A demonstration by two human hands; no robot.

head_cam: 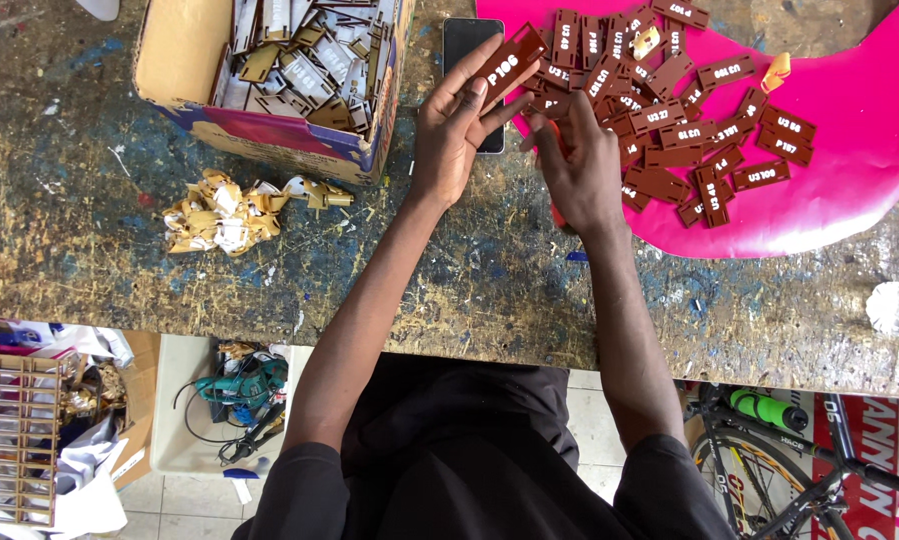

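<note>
My left hand [456,130] holds a brown rectangular tag [510,66] with white lettering between thumb and fingertips, lifted over a black phone [469,50] lying on the workbench. My right hand [576,165] rests next to it at the edge of a pink sheet [849,140], fingers curled on something red-brown that I cannot make out. Several more brown lettered tags [669,110] lie scattered on the pink sheet to the right of both hands.
A cardboard box [184,60] of paper-covered cut pieces stands at the back left. Peeled paper scraps [224,212] lie in front of it. The paint-stained bench [89,250] ends at its front edge; a bicycle [799,450] and a wooden rack [9,440] stand below.
</note>
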